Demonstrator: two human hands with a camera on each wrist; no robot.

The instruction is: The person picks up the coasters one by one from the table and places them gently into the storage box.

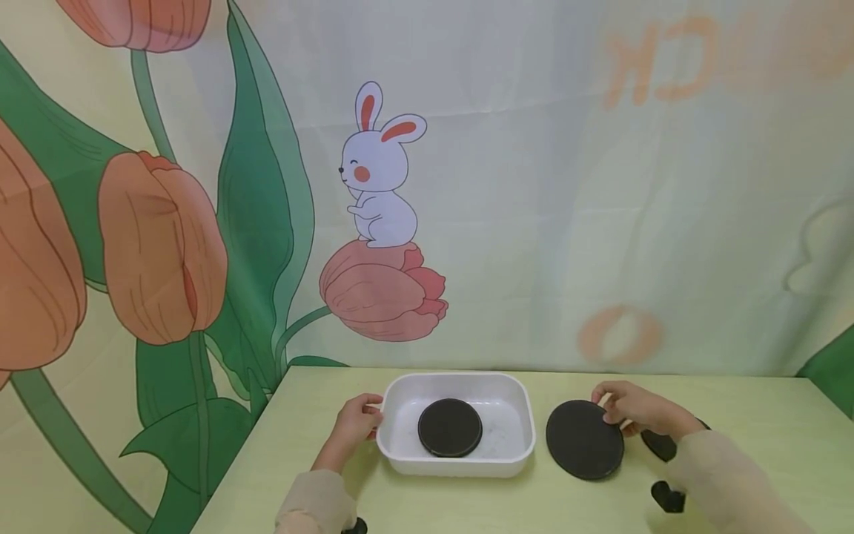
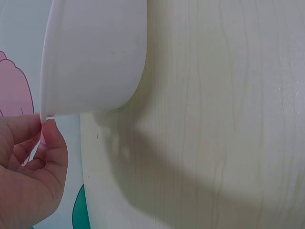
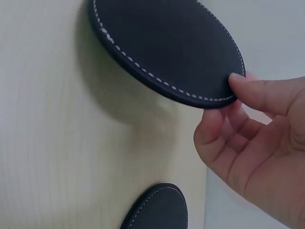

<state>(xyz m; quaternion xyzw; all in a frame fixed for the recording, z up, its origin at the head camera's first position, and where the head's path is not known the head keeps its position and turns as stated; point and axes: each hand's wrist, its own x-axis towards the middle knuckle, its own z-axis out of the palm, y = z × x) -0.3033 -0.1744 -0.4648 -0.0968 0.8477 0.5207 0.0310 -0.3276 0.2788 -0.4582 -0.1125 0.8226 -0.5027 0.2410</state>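
A white rectangular plastic basin (image 1: pixel 460 467) stands at the table's far side, with a black round coaster (image 1: pixel 450 428) lying inside it. My left hand (image 1: pixel 355 421) pinches the basin's left rim between thumb and fingers; the left wrist view shows this grip at the basin's corner (image 2: pixel 95 71). To the right of the basin, my right hand (image 1: pixel 637 409) pinches the edge of another black coaster (image 1: pixel 584 440). That coaster has white stitching round its edge and is held tilted above the table, casting a shadow in the right wrist view.
A further black stitched coaster (image 3: pixel 162 210) lies on the table, partly hidden by my right forearm in the head view. The table (image 1: pixel 467 508) has a pale wood-grain top. Behind it hangs a cloth (image 1: pixel 520 222) printed with tulips and a rabbit.
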